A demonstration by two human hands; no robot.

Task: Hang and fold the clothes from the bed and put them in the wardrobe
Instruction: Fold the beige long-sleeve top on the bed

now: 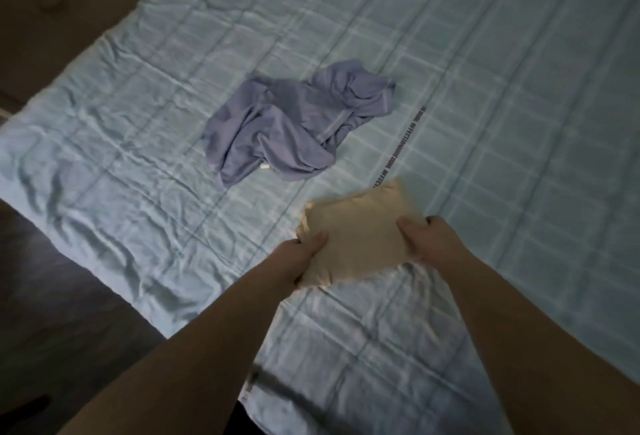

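Beige folded garment [356,237] sits at the bed's [104,144] near edge, my left hand [304,254] and right hand [429,240] both grasping its sides. Folding looks done, so next it goes to the wardrobe. Purple shirt [294,123] waits crumpled at 11 o'clock.

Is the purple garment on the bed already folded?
No, the purple garment lies crumpled on the light blue bed cover, while the left hand and right hand grip the folded beige garment.
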